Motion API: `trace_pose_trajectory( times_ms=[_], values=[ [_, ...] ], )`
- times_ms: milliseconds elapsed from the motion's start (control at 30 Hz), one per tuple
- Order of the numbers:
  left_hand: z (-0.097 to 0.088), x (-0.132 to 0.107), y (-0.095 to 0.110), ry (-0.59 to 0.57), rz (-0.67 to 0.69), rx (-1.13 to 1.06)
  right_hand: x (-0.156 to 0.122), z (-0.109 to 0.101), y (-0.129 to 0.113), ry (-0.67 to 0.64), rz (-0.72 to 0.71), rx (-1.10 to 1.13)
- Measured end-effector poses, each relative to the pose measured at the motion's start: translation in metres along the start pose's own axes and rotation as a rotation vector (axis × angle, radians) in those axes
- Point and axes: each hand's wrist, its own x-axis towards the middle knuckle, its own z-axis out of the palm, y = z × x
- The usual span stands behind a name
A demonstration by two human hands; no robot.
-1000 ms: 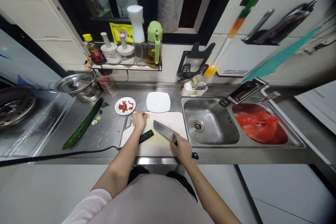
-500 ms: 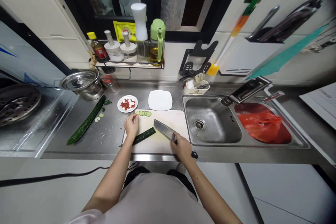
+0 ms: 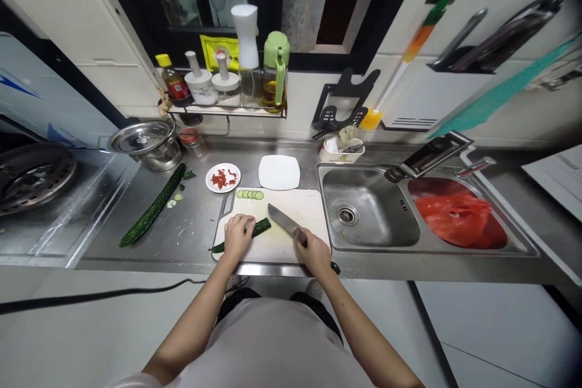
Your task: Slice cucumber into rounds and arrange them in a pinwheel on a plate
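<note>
A partly cut cucumber (image 3: pixel 262 227) lies slanted on the white cutting board (image 3: pixel 291 248). My left hand (image 3: pixel 239 236) rests over its middle with fingers curled round it; the tail end shows to the left of the hand. In my right hand (image 3: pixel 314 251) is a kitchen knife (image 3: pixel 285 218), gripped by its dark handle, with the blade pointing up and left, apart from the cucumber's cut end. Several cucumber slices (image 3: pixel 250 194) lie in an overlapping row at the board's top left.
A whole cucumber (image 3: pixel 154 209) and garlic cloves (image 3: pixel 171 203) lie left. Behind the board stand a plate of chopped red pieces (image 3: pixel 223 178) and a white plate (image 3: pixel 279 172). Right is a double sink (image 3: pixel 368 218) with a red bag (image 3: pixel 454 215). A lidded pot (image 3: pixel 159 148) stands back left.
My left hand has come down from near the slices onto the cucumber and closed round it. The knife in my right hand stays nearly in place. The view has shifted slightly.
</note>
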Motion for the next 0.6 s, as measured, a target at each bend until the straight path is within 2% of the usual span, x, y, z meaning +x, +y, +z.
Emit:
trace_pose_trajectory(
  times_ms=[300, 433, 600],
  values=[
    [0.012, -0.006, 0.010, -0.111, 0.222, 0.075, 0.005, 0.000, -0.010, -0.051, 0.035, 0.073],
    [0.016, -0.004, 0.010, -0.152, 0.231, 0.102, 0.007, 0.000, -0.017, -0.069, 0.023, 0.077],
    [0.013, 0.007, 0.005, -0.222, 0.207, 0.049, 0.008, -0.001, -0.025, -0.110, -0.038, 0.038]
  ],
)
